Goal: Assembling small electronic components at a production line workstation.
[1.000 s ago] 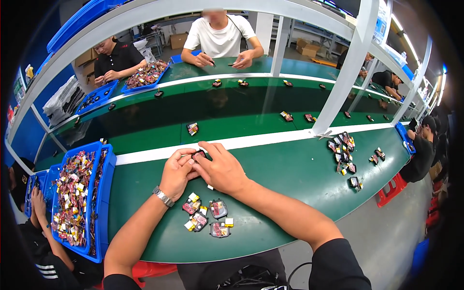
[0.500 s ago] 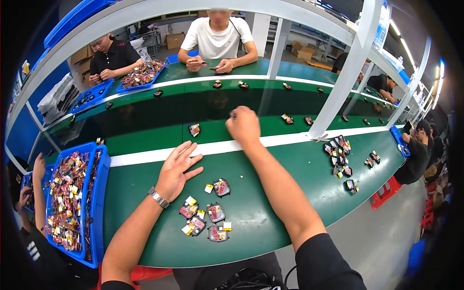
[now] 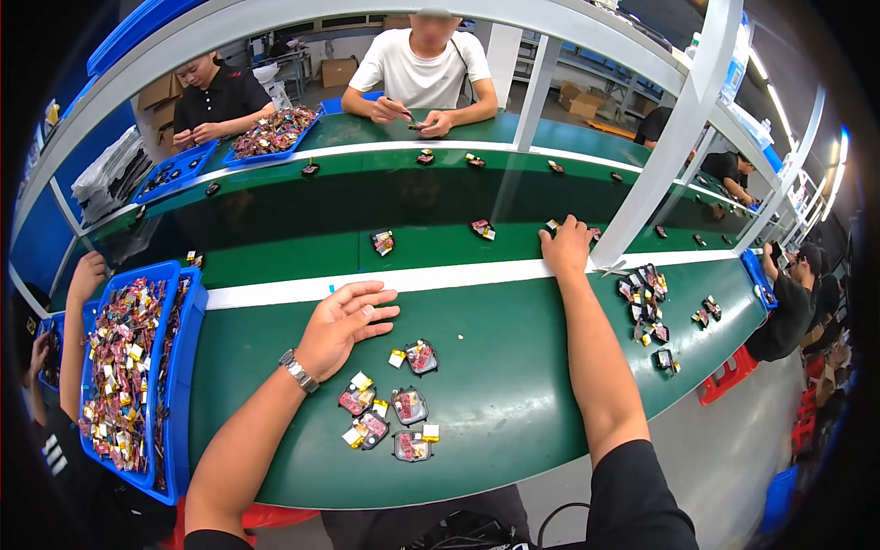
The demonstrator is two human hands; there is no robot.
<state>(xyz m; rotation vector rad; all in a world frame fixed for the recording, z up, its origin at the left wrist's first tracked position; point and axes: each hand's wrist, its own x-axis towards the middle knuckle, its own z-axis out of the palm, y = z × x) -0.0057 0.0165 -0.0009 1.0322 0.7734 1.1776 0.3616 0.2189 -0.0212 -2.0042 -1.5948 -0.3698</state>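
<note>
My hands apart on the green table.
My left hand [image 3: 344,321] lies spread, empty, mid-frame; my right hand [image 3: 566,246] reaches up-frame, fingers curled over a small part [image 3: 551,225] at the belt edge, its axis hidden.

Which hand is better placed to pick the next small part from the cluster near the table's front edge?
Left, probably. The left hand rests open just above the cluster of small parts; the right hand is stretched far forward at the conveyor belt.
</note>
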